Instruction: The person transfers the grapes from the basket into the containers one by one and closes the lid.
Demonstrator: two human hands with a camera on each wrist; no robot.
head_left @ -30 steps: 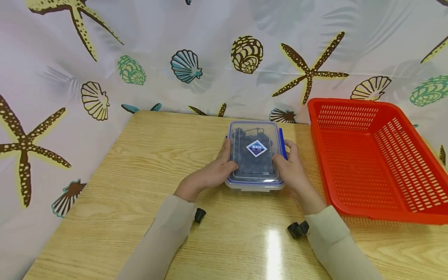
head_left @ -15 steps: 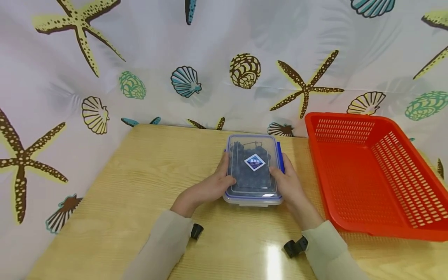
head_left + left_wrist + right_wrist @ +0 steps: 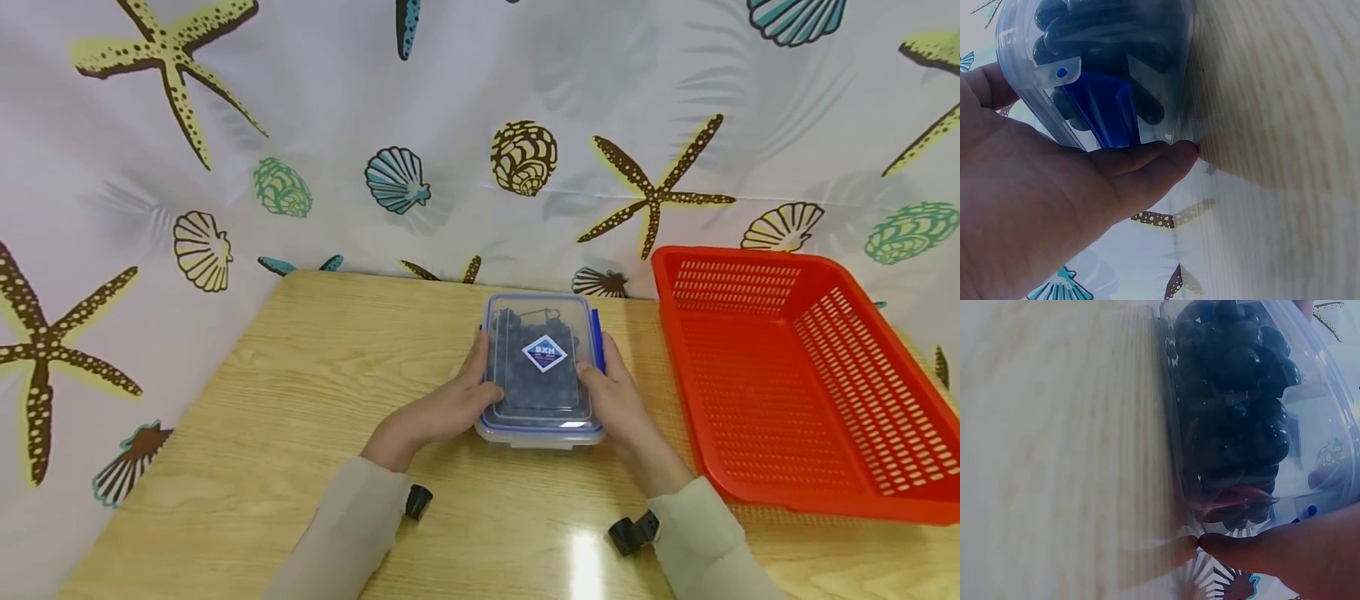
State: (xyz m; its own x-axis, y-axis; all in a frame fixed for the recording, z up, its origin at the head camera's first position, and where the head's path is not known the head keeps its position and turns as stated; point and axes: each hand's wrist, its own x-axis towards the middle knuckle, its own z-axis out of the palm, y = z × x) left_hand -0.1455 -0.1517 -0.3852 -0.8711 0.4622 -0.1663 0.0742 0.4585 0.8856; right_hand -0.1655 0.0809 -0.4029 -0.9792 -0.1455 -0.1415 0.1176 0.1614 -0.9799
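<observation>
A clear lidded food container (image 3: 538, 387) with a blue-edged lid sits on the wooden table, full of dark grapes (image 3: 1235, 425). A diamond-shaped label (image 3: 544, 353) marks its lid. My left hand (image 3: 450, 407) grips the left side, thumb on the lid and fingers along the wall. In the left wrist view, fingertips reach the container's bottom edge beside a blue latch (image 3: 1107, 109). On the opposite side my right hand (image 3: 618, 400) holds it the same way, thumb over the lid edge. Another blue latch (image 3: 597, 337) juts out above those fingers.
A red plastic basket (image 3: 678, 400) with slotted walls stands on the table (image 3: 337, 350) to the right of the container. Behind the table hangs a white cloth (image 3: 450, 75) printed with shells and starfish.
The whole head view has shifted, so everything appears lower in the picture than a second ago. Both hands keep their hold, and the container stays at the same spot on the table.
</observation>
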